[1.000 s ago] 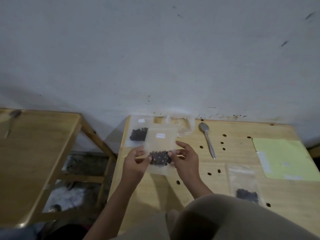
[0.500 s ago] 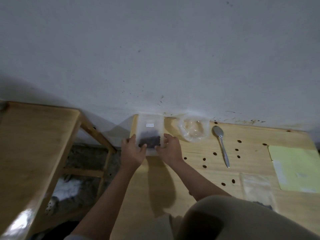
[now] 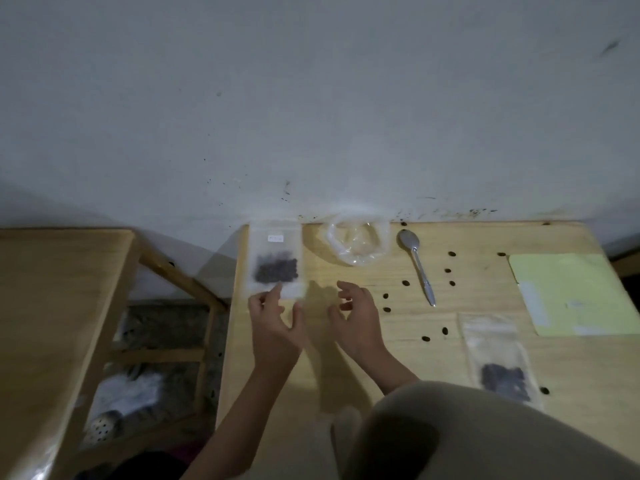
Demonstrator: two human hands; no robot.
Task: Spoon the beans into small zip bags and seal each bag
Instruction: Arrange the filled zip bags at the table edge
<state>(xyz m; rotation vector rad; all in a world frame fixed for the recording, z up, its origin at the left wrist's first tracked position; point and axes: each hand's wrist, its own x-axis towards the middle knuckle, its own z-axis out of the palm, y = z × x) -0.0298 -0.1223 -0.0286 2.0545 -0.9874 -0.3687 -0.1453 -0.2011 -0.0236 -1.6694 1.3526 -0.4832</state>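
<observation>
A small zip bag (image 3: pixel 276 259) with dark beans in its lower half lies flat at the far left corner of the wooden table (image 3: pixel 346 358). My left hand (image 3: pixel 273 322) hovers just below it, fingers apart, one fingertip at the bag's lower edge. My right hand (image 3: pixel 356 318) is open beside it, holding nothing. A metal spoon (image 3: pixel 417 265) lies to the right. Another bean-filled zip bag (image 3: pixel 498 362) lies at the near right. Loose beans (image 3: pixel 405 283) are scattered across the table.
A crumpled clear plastic bag (image 3: pixel 356 242) sits against the wall. A pale green sheet (image 3: pixel 575 292) lies at the right edge. A second wooden table (image 3: pixel 52 306) stands to the left, across a gap. My knee (image 3: pixel 467 434) fills the lower foreground.
Both hands carried the filled bag to the table's far left corner, laid it on top of the bag lying there, then let go and drew back toward me.
</observation>
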